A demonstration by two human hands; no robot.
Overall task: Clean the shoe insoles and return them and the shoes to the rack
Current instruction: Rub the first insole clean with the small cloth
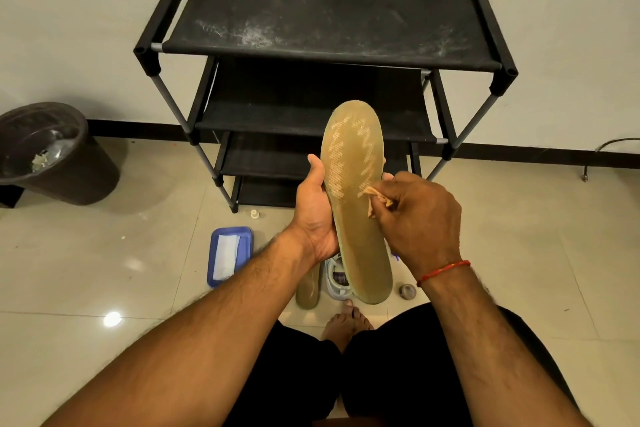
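A tan mesh insole (353,204), toe up, is held along its edge in the left hand (313,215). The right hand (420,218) pinches a crumpled brownish wipe (375,199) against its middle. Below the hands, a second insole (307,288) lies beside a pale sneaker (337,279).

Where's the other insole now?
The other insole lies on the floor, head view low centre, just left of the white shoe, below the left hand.
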